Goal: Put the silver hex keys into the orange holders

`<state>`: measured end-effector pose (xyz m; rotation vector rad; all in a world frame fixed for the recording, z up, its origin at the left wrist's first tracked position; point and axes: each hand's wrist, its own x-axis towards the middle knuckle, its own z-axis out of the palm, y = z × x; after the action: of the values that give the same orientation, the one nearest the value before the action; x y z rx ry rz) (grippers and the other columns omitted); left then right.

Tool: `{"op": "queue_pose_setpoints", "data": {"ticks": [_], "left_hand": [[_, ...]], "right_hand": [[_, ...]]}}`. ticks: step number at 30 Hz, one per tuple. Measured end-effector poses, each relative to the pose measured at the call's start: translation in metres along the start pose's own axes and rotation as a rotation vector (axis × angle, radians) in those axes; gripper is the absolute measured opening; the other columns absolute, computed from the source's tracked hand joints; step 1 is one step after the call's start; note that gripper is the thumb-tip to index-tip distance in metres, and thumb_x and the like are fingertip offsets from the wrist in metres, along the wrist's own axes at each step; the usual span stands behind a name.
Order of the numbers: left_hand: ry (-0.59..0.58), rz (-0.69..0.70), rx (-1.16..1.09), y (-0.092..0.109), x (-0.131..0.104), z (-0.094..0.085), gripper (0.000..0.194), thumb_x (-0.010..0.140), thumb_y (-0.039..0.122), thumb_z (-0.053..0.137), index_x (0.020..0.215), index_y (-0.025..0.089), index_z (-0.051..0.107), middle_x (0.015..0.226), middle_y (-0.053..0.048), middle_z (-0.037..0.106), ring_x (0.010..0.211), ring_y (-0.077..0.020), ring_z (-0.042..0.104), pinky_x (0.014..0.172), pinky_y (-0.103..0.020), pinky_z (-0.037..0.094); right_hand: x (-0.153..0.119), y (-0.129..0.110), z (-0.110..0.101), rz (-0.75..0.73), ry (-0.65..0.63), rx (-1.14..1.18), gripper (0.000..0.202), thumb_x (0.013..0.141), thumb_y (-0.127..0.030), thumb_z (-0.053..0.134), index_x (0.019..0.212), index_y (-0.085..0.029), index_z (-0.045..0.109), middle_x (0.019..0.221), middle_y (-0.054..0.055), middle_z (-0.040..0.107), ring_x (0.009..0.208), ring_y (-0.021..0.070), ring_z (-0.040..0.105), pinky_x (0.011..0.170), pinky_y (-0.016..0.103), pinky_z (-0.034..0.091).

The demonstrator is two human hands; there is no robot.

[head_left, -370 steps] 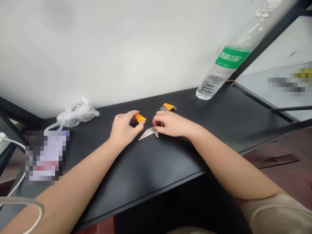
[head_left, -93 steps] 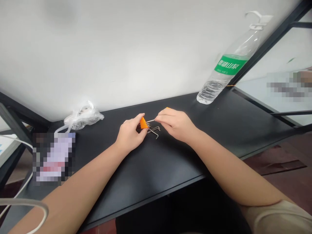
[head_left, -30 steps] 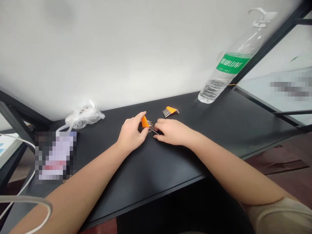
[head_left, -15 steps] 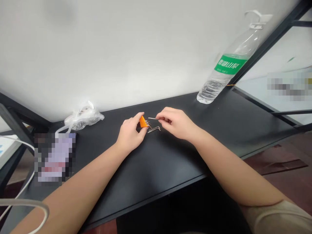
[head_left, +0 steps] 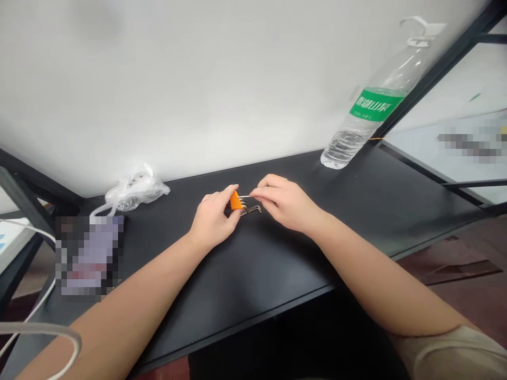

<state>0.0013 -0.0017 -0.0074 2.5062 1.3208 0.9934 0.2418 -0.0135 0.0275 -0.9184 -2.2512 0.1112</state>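
Observation:
My left hand (head_left: 214,217) grips an orange hex key holder (head_left: 236,200) between thumb and fingers, above the black tabletop. Bent metal keys stick out of the holder on its right side. Pinched in my right hand (head_left: 283,203) is a thin silver hex key (head_left: 244,197); its free end meets the upper part of the holder, though whether it sits inside a hole I cannot tell. Loose hex keys (head_left: 255,209) lie on the table just below and between my hands, partly hidden by my left thumb.
A large water bottle (head_left: 362,116) with a green label stands at the back right. Along the left side are a clear plastic bag (head_left: 137,190) and a blurred-out flat object (head_left: 91,256). White cables (head_left: 47,328) run at the lower left. A pale wall rises behind the black table (head_left: 245,295).
My right hand has moved slightly left, bringing the hex key's tip from a gap beside the holder up to it. The left hand has turned the holder a little and shifted slightly right.

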Motion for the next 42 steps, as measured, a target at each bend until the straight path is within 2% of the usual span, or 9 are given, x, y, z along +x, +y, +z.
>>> {"op": "queue_pose_setpoints", "data": {"ticks": [15, 23, 26, 29, 32, 35, 38, 40, 42], "left_hand": [[0.003, 0.005, 0.007, -0.001, -0.001, 0.001, 0.054, 0.09, 0.033, 0.071, 0.142, 0.026, 0.056, 0.103, -0.002, 0.076, 0.084, -0.0202, 0.071, 0.095, -0.041, 0.056], [-0.022, 0.056, 0.011, 0.002, -0.001, 0.0, 0.053, 0.09, 0.031, 0.069, 0.141, 0.025, 0.056, 0.098, -0.002, 0.076, 0.084, -0.0213, 0.071, 0.094, -0.041, 0.055], [-0.066, 0.121, 0.022, 0.007, 0.001, -0.004, 0.047, 0.09, 0.028, 0.066, 0.137, 0.024, 0.059, 0.097, -0.003, 0.075, 0.092, -0.0239, 0.07, 0.098, -0.044, 0.051], [-0.094, 0.129, 0.015, 0.011, 0.002, -0.007, 0.039, 0.088, 0.024, 0.065, 0.127, 0.026, 0.064, 0.099, -0.003, 0.075, 0.105, -0.0263, 0.068, 0.103, -0.045, 0.048], [-0.095, 0.103, -0.001, 0.008, 0.002, -0.006, 0.045, 0.09, 0.026, 0.065, 0.135, 0.026, 0.06, 0.108, -0.005, 0.075, 0.108, -0.0265, 0.068, 0.103, -0.046, 0.048], [-0.085, 0.067, -0.01, 0.003, 0.001, -0.003, 0.057, 0.093, 0.025, 0.063, 0.147, 0.024, 0.049, 0.119, -0.008, 0.073, 0.105, -0.0259, 0.069, 0.104, -0.047, 0.049], [-0.067, 0.046, -0.018, 0.003, 0.001, -0.003, 0.061, 0.093, 0.022, 0.062, 0.151, 0.024, 0.044, 0.123, -0.008, 0.073, 0.106, -0.0256, 0.07, 0.108, -0.048, 0.048], [-0.055, 0.061, -0.024, 0.004, 0.001, -0.003, 0.057, 0.094, 0.02, 0.061, 0.149, 0.026, 0.047, 0.124, -0.006, 0.073, 0.109, -0.0253, 0.069, 0.108, -0.046, 0.048], [-0.039, 0.078, -0.026, 0.006, 0.002, -0.004, 0.049, 0.094, 0.019, 0.059, 0.142, 0.026, 0.053, 0.126, -0.005, 0.073, 0.111, -0.0245, 0.069, 0.106, -0.043, 0.05]], "right_hand": [[0.0, 0.0, -0.003, 0.006, 0.005, 0.017, 0.027, 0.101, -0.013, 0.05, 0.109, -0.024, 0.073, 0.102, 0.007, 0.065, 0.082, 0.0179, 0.062, 0.073, 0.033, 0.052], [0.0, -0.004, 0.0, 0.013, -0.05, -0.024, 0.026, 0.099, -0.011, 0.051, 0.106, -0.024, 0.072, 0.101, 0.007, 0.063, 0.086, 0.0195, 0.06, 0.075, 0.034, 0.051], [0.004, -0.013, 0.003, 0.044, -0.087, 0.103, 0.022, 0.097, -0.012, 0.052, 0.105, -0.023, 0.069, 0.104, 0.007, 0.061, 0.086, 0.0187, 0.06, 0.076, 0.034, 0.052], [0.007, -0.018, 0.006, 0.098, -0.115, 0.296, 0.022, 0.092, -0.008, 0.054, 0.106, -0.022, 0.064, 0.105, 0.007, 0.061, 0.086, 0.0181, 0.06, 0.076, 0.033, 0.053], [0.008, -0.013, 0.007, 0.15, -0.065, 0.372, 0.022, 0.088, -0.008, 0.056, 0.103, -0.022, 0.061, 0.103, 0.005, 0.061, 0.085, 0.0181, 0.06, 0.075, 0.034, 0.053], [0.005, 0.0, 0.005, 0.234, -0.033, 0.301, 0.016, 0.088, -0.01, 0.058, 0.099, -0.022, 0.062, 0.098, 0.004, 0.062, 0.083, 0.0172, 0.06, 0.075, 0.033, 0.051], [0.002, 0.013, 0.003, 0.301, -0.205, 0.174, 0.01, 0.089, -0.015, 0.062, 0.094, -0.021, 0.067, 0.093, 0.003, 0.061, 0.08, 0.0168, 0.059, 0.072, 0.031, 0.048], [0.001, 0.018, 0.004, 0.294, -0.348, 0.084, 0.008, 0.09, -0.017, 0.063, 0.093, -0.02, 0.07, 0.093, 0.004, 0.061, 0.08, 0.0171, 0.059, 0.072, 0.031, 0.046], [0.001, 0.018, 0.006, 0.279, -0.436, 0.018, 0.01, 0.091, -0.017, 0.063, 0.095, -0.02, 0.073, 0.096, 0.005, 0.062, 0.08, 0.0172, 0.059, 0.074, 0.031, 0.045]]}}
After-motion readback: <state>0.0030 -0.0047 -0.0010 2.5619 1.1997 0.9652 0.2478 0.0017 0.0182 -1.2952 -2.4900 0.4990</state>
